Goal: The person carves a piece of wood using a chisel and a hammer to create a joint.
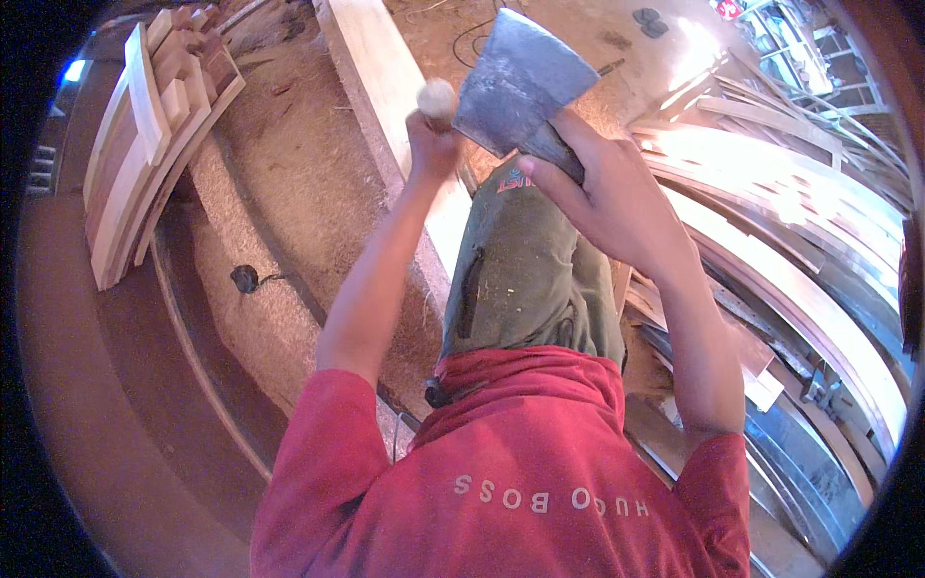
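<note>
In front of my lap, a broad grey steel axe head (pixel 520 87) is tilted with its wide edge away from me. My right hand (pixel 617 188) is closed round its narrow back end, thumb and fingers on either side. To its left, my left hand (pixel 434 149) is wrapped round a pale wooden handle (pixel 437 98) whose rounded end sticks up out of the fist. Whether this handle joins the axe head cannot be made out. Beneath both hands are my green trousers and a long pale plank (pixel 385 67).
Curved wooden pieces (pixel 154 164) are stacked at the far left. Many long curved boards (pixel 819 217) lie along the right side. Sawdust (pixel 299 116) covers the ground, with a small black object (pixel 245 279) at left and dark slippers (pixel 651 21) at the back.
</note>
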Available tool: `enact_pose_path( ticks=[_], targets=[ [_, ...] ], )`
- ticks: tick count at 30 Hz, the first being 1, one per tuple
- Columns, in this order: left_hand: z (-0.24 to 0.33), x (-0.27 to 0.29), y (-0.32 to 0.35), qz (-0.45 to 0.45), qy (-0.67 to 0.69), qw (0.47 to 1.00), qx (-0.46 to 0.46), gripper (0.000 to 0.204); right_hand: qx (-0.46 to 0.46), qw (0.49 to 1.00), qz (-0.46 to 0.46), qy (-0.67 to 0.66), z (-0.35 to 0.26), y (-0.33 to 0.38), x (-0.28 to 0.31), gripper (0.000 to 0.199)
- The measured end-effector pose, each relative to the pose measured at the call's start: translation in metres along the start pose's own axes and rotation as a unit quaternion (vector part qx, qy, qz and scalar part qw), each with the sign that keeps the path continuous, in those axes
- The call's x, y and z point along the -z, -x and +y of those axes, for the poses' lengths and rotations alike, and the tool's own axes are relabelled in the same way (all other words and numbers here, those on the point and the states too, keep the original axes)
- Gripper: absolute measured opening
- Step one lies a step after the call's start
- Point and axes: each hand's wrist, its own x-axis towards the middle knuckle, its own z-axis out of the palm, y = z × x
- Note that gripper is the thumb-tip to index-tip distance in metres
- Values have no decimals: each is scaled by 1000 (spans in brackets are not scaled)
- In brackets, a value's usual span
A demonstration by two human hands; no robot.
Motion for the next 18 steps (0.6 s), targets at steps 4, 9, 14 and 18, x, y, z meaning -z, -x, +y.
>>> enact_pose_path(
  ticks=[4,9,14,18],
  targets=[
    [5,3,27,-83,-66,985,-134,23,-28,999,15,-16,2,18,3,39],
    [59,4,1,28,66,993,-95,13,-15,999,35,-2,15,27,-3,42],
    [75,-17,-29,66,86,994,15,8,-79,995,49,-45,19,31,-2,42],
    [24,-7,2,74,46,995,56,14,-98,990,27,-96,11,31,-3,40]
  ],
)
